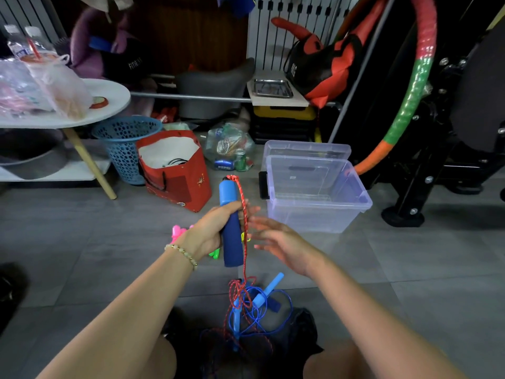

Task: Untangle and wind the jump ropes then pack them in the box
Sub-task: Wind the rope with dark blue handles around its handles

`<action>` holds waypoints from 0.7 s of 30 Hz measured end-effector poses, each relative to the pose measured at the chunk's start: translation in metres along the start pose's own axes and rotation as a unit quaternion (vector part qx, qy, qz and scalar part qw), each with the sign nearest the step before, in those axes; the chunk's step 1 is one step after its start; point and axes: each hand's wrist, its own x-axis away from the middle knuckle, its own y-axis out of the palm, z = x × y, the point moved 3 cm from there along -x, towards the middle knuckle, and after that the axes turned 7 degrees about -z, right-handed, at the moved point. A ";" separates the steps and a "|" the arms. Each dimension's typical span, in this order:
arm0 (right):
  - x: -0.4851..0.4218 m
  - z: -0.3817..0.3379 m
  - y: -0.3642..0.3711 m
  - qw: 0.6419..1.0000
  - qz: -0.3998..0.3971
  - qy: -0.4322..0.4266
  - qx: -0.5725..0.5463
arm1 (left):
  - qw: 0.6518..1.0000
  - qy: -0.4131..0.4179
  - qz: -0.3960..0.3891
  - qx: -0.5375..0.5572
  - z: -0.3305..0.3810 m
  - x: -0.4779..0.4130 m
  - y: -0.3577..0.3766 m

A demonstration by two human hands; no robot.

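The left hand (216,228) is wrapped around a blue handle (231,242), holding it upright in front of the body, with the lighter blue end on top. A red rope (244,209) is knotted at the top of this handle and hangs down its right side, between the 2 hands. The right hand (281,240) is spread open with straight fingers just beside the rope; it is blurred, so I cannot tell whether the fingertips touch the rope.

Below both hands, the red rope drops into a tangled pile on the floor between the person's legs, mixed with a blue rope (284,305) and 2 light blue handles (273,283). Partly hidden behind the left hand lie pink (177,231) and green (215,253) pieces on the tiles.

Beyond the right hand stands a clear plastic box (314,217), open, with its lid (307,149) leaning behind it. Beyond the left hand sits a red bag (177,184), with a blue basket (123,149) to its left beside a white table (114,91). A beaded bracelet (181,251) circles the left wrist.
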 end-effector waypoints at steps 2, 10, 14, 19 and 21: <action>0.001 0.006 0.008 0.994 -0.086 0.031 0.060 | 0.999 0.021 -0.021 0.018 0.002 -0.002 0.000; 0.016 -0.027 0.000 0.992 -0.069 -0.023 0.102 | 0.994 0.103 -0.029 -0.010 0.018 0.005 -0.005; 0.022 -0.054 -0.015 0.986 0.044 -0.160 -0.013 | 0.980 0.044 -0.116 -0.156 0.002 0.017 0.012; 0.012 -0.048 -0.027 0.967 0.159 -0.198 -0.024 | 0.967 0.048 -0.141 -0.205 -0.009 0.021 0.032; 0.008 -0.039 -0.026 0.984 0.110 -0.138 -0.016 | 0.984 0.097 -0.081 -0.129 0.005 0.018 0.030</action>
